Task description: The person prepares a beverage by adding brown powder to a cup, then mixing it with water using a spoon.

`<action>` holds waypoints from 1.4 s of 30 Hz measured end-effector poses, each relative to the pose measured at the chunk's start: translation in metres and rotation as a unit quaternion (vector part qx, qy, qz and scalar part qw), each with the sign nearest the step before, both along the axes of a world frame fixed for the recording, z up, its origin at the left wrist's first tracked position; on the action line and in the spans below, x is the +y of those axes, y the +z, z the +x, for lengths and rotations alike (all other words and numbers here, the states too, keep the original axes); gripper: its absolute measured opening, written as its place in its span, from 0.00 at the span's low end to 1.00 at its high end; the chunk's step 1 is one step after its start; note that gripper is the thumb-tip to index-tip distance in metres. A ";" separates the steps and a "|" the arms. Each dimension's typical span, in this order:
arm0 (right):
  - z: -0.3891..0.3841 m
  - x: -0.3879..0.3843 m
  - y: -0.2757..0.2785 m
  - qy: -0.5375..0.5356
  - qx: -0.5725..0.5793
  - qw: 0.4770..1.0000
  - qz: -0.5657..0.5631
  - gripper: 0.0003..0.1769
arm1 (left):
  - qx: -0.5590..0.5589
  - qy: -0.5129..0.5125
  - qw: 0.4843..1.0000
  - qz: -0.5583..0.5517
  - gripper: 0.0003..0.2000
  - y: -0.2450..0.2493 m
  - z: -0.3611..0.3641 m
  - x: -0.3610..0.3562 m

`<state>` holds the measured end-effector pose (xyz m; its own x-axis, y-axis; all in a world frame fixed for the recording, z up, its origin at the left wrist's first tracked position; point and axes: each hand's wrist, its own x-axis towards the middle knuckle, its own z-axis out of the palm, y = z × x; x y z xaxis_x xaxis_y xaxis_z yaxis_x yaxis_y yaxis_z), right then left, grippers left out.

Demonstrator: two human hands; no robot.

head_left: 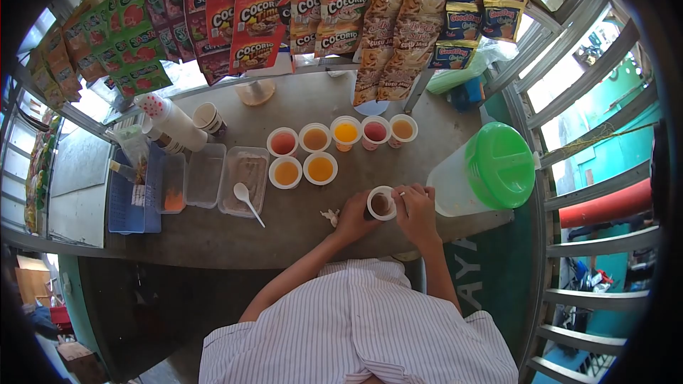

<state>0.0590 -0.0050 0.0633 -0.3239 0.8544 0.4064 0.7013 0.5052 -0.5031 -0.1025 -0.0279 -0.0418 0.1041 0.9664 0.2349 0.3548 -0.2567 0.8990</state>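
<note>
My left hand (353, 217) is wrapped round the side of a paper cup (381, 203) with brown drink in it, upright at the front of the counter. Over the cup's right rim, my right hand (417, 208) is closed in a pinch; a small pale end shows at its fingers, too little to name. Behind the cup stand several filled cups, among them an orange drink (321, 168), a yellow-orange one (346, 133) and a red one (283, 144). A crumpled scrap (330, 217) lies beside my left hand.
A pitcher with a green lid (501, 166) stands close on my right. Leftward are a tub of brown powder (245, 160) with a white spoon (249, 203), more tubs (206, 175), a blue basket (135, 210) and stacked cups (178, 126). Drink sachets (256, 28) hang overhead.
</note>
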 end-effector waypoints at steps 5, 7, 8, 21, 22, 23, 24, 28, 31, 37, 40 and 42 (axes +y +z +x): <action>0.000 0.000 -0.003 0.028 0.026 0.999 -0.025 0.05 | 0.004 -0.002 1.000 0.008 0.29 -0.001 0.000 0.000; -0.001 0.000 -0.002 0.014 0.004 1.000 -0.013 0.05 | 0.007 0.003 1.000 0.010 0.30 -0.007 0.000 0.000; -0.001 0.000 -0.001 -0.001 -0.018 1.000 0.000 0.05 | 0.010 0.006 1.000 0.013 0.30 -0.007 0.000 0.000; 0.002 0.002 -0.005 0.041 0.030 0.997 -0.064 0.05 | 0.002 -0.008 1.000 -0.007 0.29 0.001 0.001 0.000; 0.001 0.002 -0.002 0.021 0.014 0.999 -0.040 0.05 | 0.003 -0.002 1.000 -0.001 0.29 0.001 0.001 0.000; 0.000 0.002 -0.001 0.001 -0.003 1.000 -0.015 0.05 | 0.003 0.005 1.000 0.005 0.29 0.000 0.001 0.000; 0.001 0.002 -0.002 0.001 -0.003 1.000 -0.015 0.05 | 0.003 0.004 1.000 0.005 0.29 -0.001 0.001 0.000; 0.001 0.001 -0.003 0.030 0.025 0.998 -0.045 0.06 | -0.008 -0.007 1.000 -0.010 0.30 -0.005 0.000 0.001; 0.001 0.003 -0.005 0.012 0.035 0.998 -0.049 0.06 | -0.012 -0.009 1.000 -0.007 0.30 0.000 0.000 0.000; -0.001 0.005 -0.007 0.021 0.037 0.998 -0.054 0.07 | -0.010 -0.010 1.000 -0.010 0.30 -0.004 0.001 0.001; -0.002 0.004 -0.001 0.017 0.013 0.999 -0.043 0.07 | -0.007 -0.005 1.000 -0.004 0.31 -0.010 0.000 0.001; -0.002 0.004 -0.002 0.025 -0.008 0.998 -0.057 0.07 | -0.003 -0.006 1.000 -0.003 0.31 -0.010 0.000 0.001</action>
<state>0.0574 -0.0009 0.0616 -0.3724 0.8778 0.3012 0.6849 0.4790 -0.5491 -0.1021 -0.0270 -0.0521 0.1144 0.9664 0.2302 0.3458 -0.2559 0.9027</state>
